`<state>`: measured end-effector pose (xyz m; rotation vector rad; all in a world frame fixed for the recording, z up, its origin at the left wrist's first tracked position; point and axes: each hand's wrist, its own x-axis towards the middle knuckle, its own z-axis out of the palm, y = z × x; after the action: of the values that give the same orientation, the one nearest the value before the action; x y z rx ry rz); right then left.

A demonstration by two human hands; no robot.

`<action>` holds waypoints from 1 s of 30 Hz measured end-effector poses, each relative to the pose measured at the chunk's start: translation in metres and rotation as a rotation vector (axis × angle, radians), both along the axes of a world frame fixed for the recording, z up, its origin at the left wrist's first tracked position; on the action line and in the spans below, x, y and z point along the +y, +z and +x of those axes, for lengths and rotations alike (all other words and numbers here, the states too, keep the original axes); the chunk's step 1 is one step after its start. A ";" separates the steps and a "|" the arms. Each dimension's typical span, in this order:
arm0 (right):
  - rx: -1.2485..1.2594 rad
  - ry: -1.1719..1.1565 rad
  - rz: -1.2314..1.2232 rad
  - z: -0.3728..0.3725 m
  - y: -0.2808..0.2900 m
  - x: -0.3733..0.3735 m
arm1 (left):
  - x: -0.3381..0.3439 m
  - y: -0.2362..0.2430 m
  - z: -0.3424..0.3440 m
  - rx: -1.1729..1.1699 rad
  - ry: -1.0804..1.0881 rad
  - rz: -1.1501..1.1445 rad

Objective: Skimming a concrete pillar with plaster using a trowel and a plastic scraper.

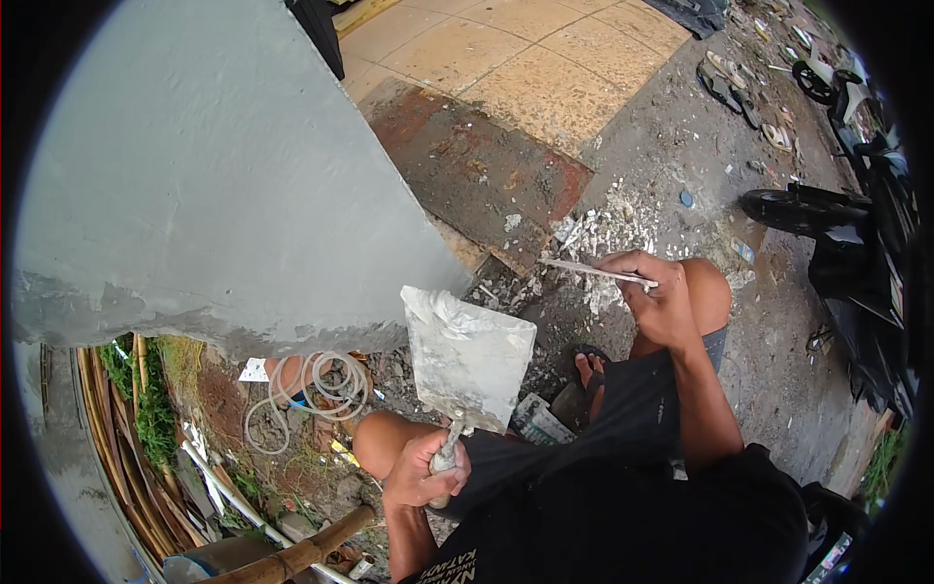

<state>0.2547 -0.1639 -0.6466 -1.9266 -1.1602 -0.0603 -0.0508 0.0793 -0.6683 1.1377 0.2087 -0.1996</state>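
Plainly, trowel (471,358) juts forward from left hand (426,471).

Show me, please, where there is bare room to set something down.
The tiled floor beyond the dark slab and the concrete between the right forearm and black motorcycle look largely bare. It is crowded left of the left hand, with coiled hose and bamboo pole, and ahead of the right hand, with white chips.

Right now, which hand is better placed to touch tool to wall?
Probably left: the left hand grips a trowel near the grey wall; the right hand holds a thin blade farther right.
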 end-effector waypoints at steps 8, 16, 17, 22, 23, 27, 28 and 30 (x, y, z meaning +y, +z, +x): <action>1.001 -0.145 0.674 -0.010 0.029 -0.009 | -0.007 -0.012 0.000 0.228 0.077 -0.093; 0.866 -0.048 0.159 -0.012 0.031 -0.007 | -0.006 -0.015 0.002 0.147 -0.057 -0.235; 0.783 -0.021 -0.081 -0.011 0.032 -0.009 | -0.003 -0.011 -0.004 0.150 -0.025 -0.230; 1.099 -0.216 0.154 -0.030 -0.009 0.003 | -0.001 -0.008 -0.048 -0.073 0.157 -0.375; 1.226 -0.239 0.540 -0.044 -0.020 0.023 | -0.002 -0.008 -0.055 -0.127 0.252 -0.378; 1.597 -0.207 0.788 -0.078 -0.050 0.078 | -0.002 0.000 -0.069 -0.187 0.490 -0.387; 1.597 -0.253 0.813 -0.085 -0.074 0.089 | -0.002 0.003 -0.068 -0.188 0.567 -0.382; 1.328 -0.363 0.658 -0.098 -0.082 0.114 | -0.001 0.004 -0.078 -0.137 0.627 -0.336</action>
<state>0.1567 -0.0496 -0.7281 -1.1103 0.1221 0.5067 -0.1283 0.0785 -0.6647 0.7052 0.3834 0.3862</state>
